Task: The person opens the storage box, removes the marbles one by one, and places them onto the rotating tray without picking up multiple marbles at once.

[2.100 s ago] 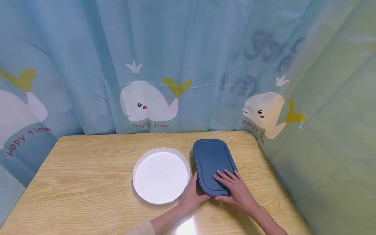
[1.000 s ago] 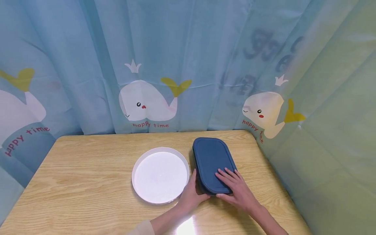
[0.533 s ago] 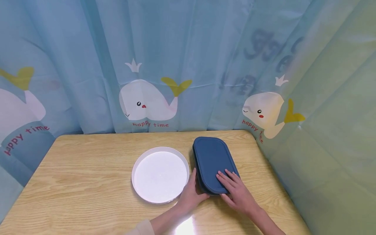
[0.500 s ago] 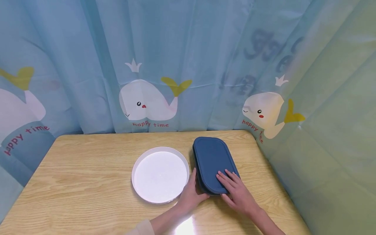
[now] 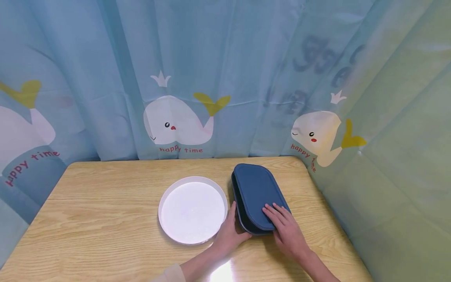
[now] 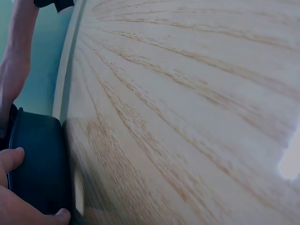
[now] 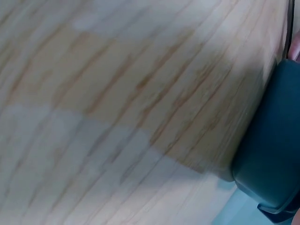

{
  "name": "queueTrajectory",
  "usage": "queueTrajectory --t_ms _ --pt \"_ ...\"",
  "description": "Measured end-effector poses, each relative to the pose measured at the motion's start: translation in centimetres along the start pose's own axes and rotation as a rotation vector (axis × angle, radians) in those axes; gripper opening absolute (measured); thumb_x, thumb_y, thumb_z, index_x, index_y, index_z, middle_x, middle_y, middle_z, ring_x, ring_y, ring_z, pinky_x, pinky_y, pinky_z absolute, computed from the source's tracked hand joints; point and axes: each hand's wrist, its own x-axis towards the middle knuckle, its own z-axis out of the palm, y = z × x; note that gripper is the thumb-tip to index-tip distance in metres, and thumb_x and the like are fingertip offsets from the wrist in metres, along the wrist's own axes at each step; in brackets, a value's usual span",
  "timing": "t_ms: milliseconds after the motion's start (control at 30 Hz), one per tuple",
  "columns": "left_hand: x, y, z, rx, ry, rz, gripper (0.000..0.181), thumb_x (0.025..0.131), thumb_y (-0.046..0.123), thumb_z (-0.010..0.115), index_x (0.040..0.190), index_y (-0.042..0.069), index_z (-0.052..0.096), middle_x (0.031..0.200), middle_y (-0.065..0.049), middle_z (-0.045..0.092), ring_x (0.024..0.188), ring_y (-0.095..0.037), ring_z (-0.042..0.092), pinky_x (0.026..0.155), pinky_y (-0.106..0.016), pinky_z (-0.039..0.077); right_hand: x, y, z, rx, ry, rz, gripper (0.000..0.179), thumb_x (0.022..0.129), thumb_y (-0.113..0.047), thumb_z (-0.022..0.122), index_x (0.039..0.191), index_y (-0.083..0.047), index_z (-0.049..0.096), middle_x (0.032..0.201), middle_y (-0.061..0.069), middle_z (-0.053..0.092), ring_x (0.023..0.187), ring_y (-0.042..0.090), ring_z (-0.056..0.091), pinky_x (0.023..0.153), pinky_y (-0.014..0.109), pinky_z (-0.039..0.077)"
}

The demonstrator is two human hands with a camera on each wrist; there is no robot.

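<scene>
A dark blue rectangular food container (image 6: 40,168) stands on the table's right half, its lid (image 5: 258,192) sitting askew toward the right. Between lid and container a dark gap runs along the left side and the near end; the contents are hidden. My left hand (image 5: 227,237) grips the near left corner, with the thumb at the near end and the fingers along the left side. On the lid's near right part lie the fingers of my right hand (image 5: 288,234), its thumb tucked under the near edge. The right wrist view shows the container's outer wall at its right border.
Left of the container, close beside my left hand, a round white tray (image 5: 193,212) with a low rim lies on the wooden table (image 5: 105,211). Blue curtains (image 5: 246,78) with whale prints hang behind the table and along its right side.
The lid has come loose and shifted right, opening a dark gap on the left and near sides. My right hand has moved slightly right with it; the left hand stays put.
</scene>
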Motion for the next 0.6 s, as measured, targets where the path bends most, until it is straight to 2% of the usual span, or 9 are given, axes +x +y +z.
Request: queueTrajectory --t_ms 100,200,300,367,433,533,600 --pt "0.0 0.0 0.0 0.000 0.001 0.005 0.108 0.079 0.018 0.085 0.156 -0.006 0.012 0.154 -0.026 0.034 0.139 -0.037 0.039 0.113 -0.053 0.032 0.3 0.1 -0.2 0.013 0.059 -0.005 0.051 0.107 -0.020 0.021 0.137 -0.005 0.059 0.137 0.013 0.059 0.122 0.038 0.055 0.118 0.031 0.025" --pt "0.0 0.0 0.0 -0.006 -0.001 0.009 0.108 0.079 0.017 0.084 0.156 -0.005 0.013 0.153 -0.026 0.037 0.137 -0.036 0.042 0.112 -0.053 0.033 0.7 0.3 -0.4 0.058 0.155 0.013 0.046 0.109 -0.019 0.026 0.133 -0.004 0.062 0.134 0.015 0.061 0.122 0.035 0.057 0.116 0.029 0.030" --pt "0.1 0.0 -0.1 -0.006 0.000 0.009 0.107 0.079 0.017 0.084 0.156 -0.004 0.013 0.152 -0.025 0.039 0.135 -0.035 0.044 0.112 -0.053 0.034 1.2 0.5 -0.6 0.133 0.274 0.061 0.042 0.109 -0.021 0.034 0.130 -0.001 0.064 0.130 0.016 0.064 0.124 0.026 0.058 0.112 0.026 0.036" --pt "0.1 0.0 -0.1 -0.002 0.003 0.010 0.107 0.079 0.017 0.085 0.157 -0.004 0.014 0.151 -0.026 0.039 0.135 -0.035 0.045 0.111 -0.053 0.035 1.4 0.4 -0.8 0.203 0.322 0.109 0.034 0.106 -0.009 0.041 0.130 0.001 0.063 0.130 0.018 0.063 0.126 0.018 0.056 0.109 0.023 0.038" --pt "0.1 0.0 -0.1 0.003 0.007 0.009 0.108 0.078 0.017 0.085 0.157 -0.003 0.014 0.152 -0.026 0.039 0.135 -0.036 0.044 0.111 -0.053 0.035 1.4 0.3 -1.1 0.267 0.338 0.173 0.036 0.100 0.005 0.046 0.133 0.003 0.060 0.132 0.018 0.062 0.128 0.011 0.053 0.106 0.019 0.040" --pt "0.1 0.0 -0.1 0.007 0.007 0.002 0.108 0.078 0.018 0.086 0.157 -0.002 0.014 0.153 -0.026 0.037 0.137 -0.036 0.042 0.112 -0.054 0.034 1.5 -0.1 -1.4 0.332 0.327 0.250 0.056 0.086 0.027 0.048 0.136 0.004 0.057 0.135 0.018 0.060 0.128 0.006 0.051 0.102 0.014 0.041" --pt "0.0 0.0 -0.1 0.005 0.005 -0.007 0.109 0.078 0.018 0.086 0.157 -0.001 0.014 0.154 -0.025 0.035 0.138 -0.037 0.040 0.112 -0.054 0.033 1.5 -0.2 -1.5 0.338 0.328 0.292 0.058 0.085 0.029 0.049 0.136 0.004 0.056 0.134 0.018 0.060 0.127 0.004 0.051 0.100 0.013 0.041"
